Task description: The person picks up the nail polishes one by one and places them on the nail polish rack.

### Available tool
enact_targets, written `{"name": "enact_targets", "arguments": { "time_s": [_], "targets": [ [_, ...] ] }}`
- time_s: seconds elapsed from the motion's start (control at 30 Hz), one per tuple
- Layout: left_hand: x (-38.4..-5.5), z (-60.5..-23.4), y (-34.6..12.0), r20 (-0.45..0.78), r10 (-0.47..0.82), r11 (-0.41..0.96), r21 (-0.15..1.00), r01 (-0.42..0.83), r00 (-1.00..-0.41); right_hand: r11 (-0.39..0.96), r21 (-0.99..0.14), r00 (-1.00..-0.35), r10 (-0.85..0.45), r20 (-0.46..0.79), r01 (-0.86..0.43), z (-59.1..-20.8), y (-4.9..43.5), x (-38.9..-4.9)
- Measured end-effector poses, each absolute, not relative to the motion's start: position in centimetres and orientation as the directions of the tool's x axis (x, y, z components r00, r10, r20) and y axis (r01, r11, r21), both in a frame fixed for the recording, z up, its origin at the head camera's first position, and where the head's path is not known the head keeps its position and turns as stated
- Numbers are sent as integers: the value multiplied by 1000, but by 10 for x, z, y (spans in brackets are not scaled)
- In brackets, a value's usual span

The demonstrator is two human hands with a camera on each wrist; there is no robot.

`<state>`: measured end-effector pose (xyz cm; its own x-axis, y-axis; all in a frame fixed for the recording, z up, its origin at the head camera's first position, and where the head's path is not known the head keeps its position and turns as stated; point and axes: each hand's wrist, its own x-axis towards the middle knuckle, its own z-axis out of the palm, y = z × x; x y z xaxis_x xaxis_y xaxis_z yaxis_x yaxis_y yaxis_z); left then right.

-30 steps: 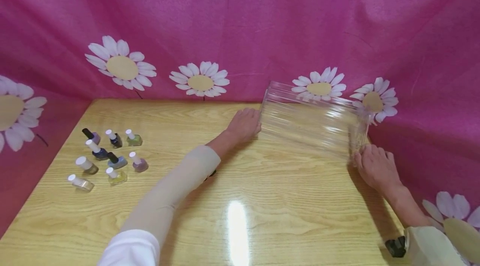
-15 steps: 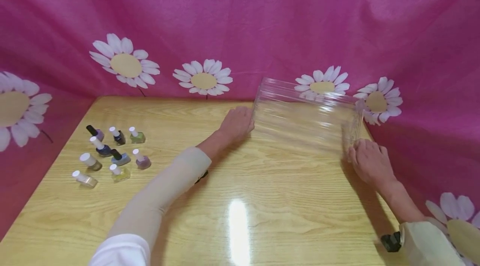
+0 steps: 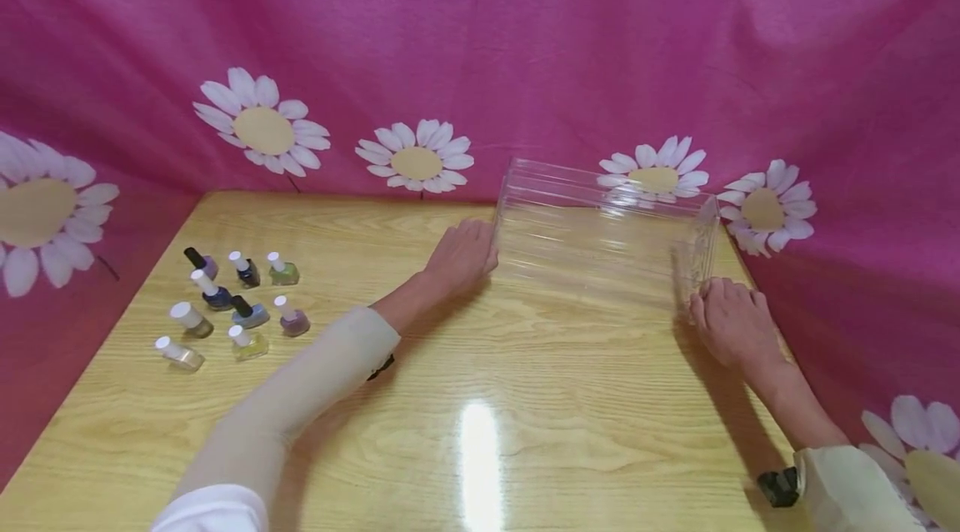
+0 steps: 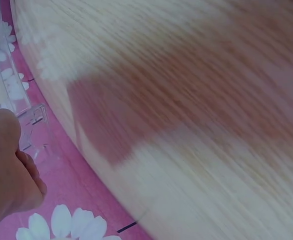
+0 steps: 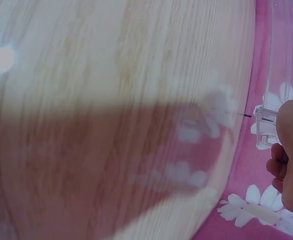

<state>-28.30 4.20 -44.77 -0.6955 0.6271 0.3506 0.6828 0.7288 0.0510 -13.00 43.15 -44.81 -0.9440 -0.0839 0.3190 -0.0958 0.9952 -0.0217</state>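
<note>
Between my two hands is a clear plastic rack (image 3: 592,240) with ridged, stepped tiers, at the back right of the table in the head view. My left hand (image 3: 461,253) grips its left end, fingers curled at the side panel. The right hand (image 3: 735,323) holds the near corner of its right end. In the left wrist view the thumb of my left hand (image 4: 9,165) lies against the clear end panel (image 4: 36,122). The right wrist view shows my right hand (image 5: 292,150) with fingers curled below the rack's edge (image 5: 266,127).
Several nail polish bottles (image 3: 250,312) with white or black caps stand at the left of the wooden table (image 3: 585,424). A pink curtain (image 3: 480,40) with daisies hangs behind the table and along its sides.
Both hands have shifted the clear rack to the left and slightly turned it. The head view has swung a little, so the bottles appear further right. They keep their arrangement.
</note>
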Motion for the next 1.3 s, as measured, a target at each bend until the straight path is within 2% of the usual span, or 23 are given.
{"name": "enact_targets", "arguments": {
  "time_s": [0.13,0.4,0.67,0.93,1.3],
  "targets": [
    [-277,-445,36,331,616,743,57,667,-715,993,-19,-934,-102,342,-115,-450,428,-132],
    [-274,-445,24,314,581,768,96,634,-751,989,-73,-947,-101,304,-129,-450,416,-136],
    [-275,-445,7,281,555,782,146,606,-783,984,-43,-931,-147,335,-171,-448,402,-145],
    [-274,-446,-8,270,520,807,155,570,-810,981,-45,-943,-166,290,-186,-446,389,-155],
    [-275,-448,-33,234,468,847,158,508,-852,963,-21,-889,-239,391,-268,-446,367,-171]
  ]
}}
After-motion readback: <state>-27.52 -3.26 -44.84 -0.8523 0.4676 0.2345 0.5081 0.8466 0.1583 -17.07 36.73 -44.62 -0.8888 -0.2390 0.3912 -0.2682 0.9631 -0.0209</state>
